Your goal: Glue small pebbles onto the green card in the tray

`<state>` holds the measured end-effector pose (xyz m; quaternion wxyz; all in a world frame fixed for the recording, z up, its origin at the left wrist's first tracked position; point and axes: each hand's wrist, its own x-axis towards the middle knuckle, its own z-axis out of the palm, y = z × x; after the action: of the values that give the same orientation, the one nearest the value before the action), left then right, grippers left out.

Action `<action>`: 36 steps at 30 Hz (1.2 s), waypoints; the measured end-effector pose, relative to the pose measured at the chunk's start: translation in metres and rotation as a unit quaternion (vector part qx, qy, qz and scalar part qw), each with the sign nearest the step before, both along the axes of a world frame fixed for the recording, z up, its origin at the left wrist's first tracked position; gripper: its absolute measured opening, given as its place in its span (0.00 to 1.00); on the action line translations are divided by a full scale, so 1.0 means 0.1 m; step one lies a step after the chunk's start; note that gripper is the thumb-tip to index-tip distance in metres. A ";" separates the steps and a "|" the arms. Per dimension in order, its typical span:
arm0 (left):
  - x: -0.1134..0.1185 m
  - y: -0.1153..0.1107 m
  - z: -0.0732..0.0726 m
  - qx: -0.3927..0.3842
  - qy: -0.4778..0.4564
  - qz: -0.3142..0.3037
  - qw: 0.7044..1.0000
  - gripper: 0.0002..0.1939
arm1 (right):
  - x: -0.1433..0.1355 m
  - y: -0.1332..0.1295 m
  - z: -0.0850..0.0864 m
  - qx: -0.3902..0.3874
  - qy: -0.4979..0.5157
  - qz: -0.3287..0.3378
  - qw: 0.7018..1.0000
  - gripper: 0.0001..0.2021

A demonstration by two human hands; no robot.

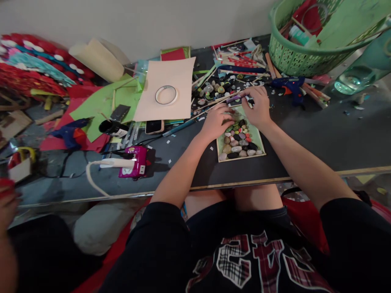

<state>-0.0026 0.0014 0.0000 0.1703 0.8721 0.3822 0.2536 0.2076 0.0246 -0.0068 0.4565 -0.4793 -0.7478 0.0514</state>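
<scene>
A small light-green panel with a pale border point(258, 140) lies near the table's front edge, its lower part covered with pebbles point(236, 149) of several colours. Over the panel's upper left corner is my left hand point(218, 121), fingers bent toward the stones; its fingertips are partly hidden, so what they hold is unclear. My right hand point(257, 103) is at the upper right corner, its fingers curled by a purple stick point(233, 98); whether it grips the stick cannot be made out. Loose pebbles point(216, 87) lie just beyond both hands.
Cream paper with a tape ring point(166, 95), a phone point(154, 127) and a pink power adapter point(133, 162) are left. Blue glue guns point(288, 86) lie on both sides. A green basket point(301, 61) and a glass bottle point(357, 77) stand right. Another person's hand point(7, 203) shows far left.
</scene>
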 end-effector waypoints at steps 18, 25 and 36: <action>-0.05 -0.01 0.00 -0.125 -0.162 0.017 0.979 0.03 | -0.05 0.00 -0.05 -0.027 -0.037 0.049 0.998 0.11; -0.04 0.00 0.09 -0.050 0.013 -0.041 0.998 0.08 | -0.04 0.01 -0.05 -0.023 -0.036 0.046 0.998 0.10; -0.07 -0.07 0.08 0.052 -0.154 0.090 0.983 0.05 | -0.08 -0.04 -0.01 -0.147 0.126 0.174 0.966 0.22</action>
<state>-0.0093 -0.0053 0.0076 0.1578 0.7923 0.4146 0.4189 0.1996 0.0204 -0.0074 0.4554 -0.3932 -0.7406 0.2992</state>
